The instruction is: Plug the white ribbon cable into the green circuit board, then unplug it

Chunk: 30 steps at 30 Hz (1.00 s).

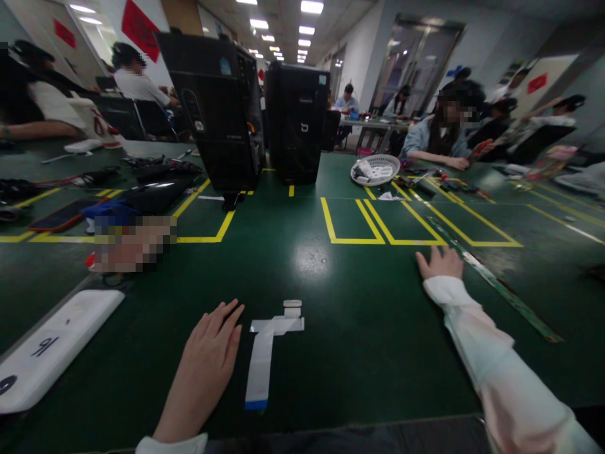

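Observation:
A white flat ribbon cable (261,364) with a blue end lies on the green table (350,353), crossed near its top by short strips with a small connector piece. Just left of it my left hand (215,340) rests on the table, fingers stretched out and holding nothing. My right hand (442,261) lies farther off to the right, palm down with fingers spread. Close beside that hand runs a long, narrow green circuit board strip (501,287), slanting across the table; I cannot tell whether the fingertips touch it.
Two black computer towers (297,126) stand at the back. A white basket (396,165) holds small parts. On the left are a white casing (61,343), tangled cables (161,167) and a blurred-out patch. Yellow tape marks the table. Other people sit around, one (437,139) across at right.

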Motion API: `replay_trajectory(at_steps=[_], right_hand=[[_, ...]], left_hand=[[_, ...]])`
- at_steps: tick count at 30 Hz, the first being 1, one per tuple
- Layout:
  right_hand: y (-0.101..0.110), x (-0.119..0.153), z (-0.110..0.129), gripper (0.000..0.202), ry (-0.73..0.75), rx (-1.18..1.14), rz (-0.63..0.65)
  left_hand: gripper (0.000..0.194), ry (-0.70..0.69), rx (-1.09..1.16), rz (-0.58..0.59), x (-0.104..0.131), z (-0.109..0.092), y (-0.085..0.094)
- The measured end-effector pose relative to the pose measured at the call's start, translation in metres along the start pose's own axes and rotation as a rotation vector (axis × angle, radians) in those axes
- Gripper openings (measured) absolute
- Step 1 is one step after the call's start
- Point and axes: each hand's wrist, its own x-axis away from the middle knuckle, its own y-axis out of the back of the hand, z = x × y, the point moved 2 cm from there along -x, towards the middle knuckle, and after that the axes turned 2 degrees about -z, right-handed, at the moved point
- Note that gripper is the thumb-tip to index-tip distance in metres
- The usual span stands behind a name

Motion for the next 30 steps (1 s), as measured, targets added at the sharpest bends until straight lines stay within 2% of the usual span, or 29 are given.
replay_trajectory(at_steps=[2,5,14,16,19,25,28,30], right_hand=[[0.005,-0.004,-0.033,0.069,-0.142,0.064,0.034],[0.011,-0.001,-0.061,0.071,-0.200,0.085,0.081],[0.009,-0.005,-0.067,0.070,-0.088,0.083,0.153],[0.007,-0.004,-0.068,0.067,-0.033,0.063,0.152],[0.005,0.005,-0.065,0.061,0.128,-0.002,0.111],[0.011,0.046,-0.050,0.051,0.475,-0.234,0.120],[0.017,0.057,-0.056,0.050,0.541,-0.307,0.134],[0.018,0.057,-0.070,0.049,0.545,-0.302,0.125]], left_hand=[[0.049,-0.001,0.005,-0.004,0.000,0.000,-0.001],[0.050,-0.004,0.010,-0.016,0.000,0.000,-0.001],[0.051,-0.010,0.001,-0.010,0.000,0.001,-0.002],[0.051,-0.014,-0.002,-0.015,-0.001,0.000,-0.001],[0.052,-0.018,-0.007,-0.027,-0.001,-0.003,0.000],[0.051,-0.001,0.002,-0.027,-0.001,-0.003,0.000],[0.050,-0.003,0.006,-0.023,0.000,-0.002,0.000],[0.050,0.000,0.006,-0.019,0.000,-0.002,0.000]])
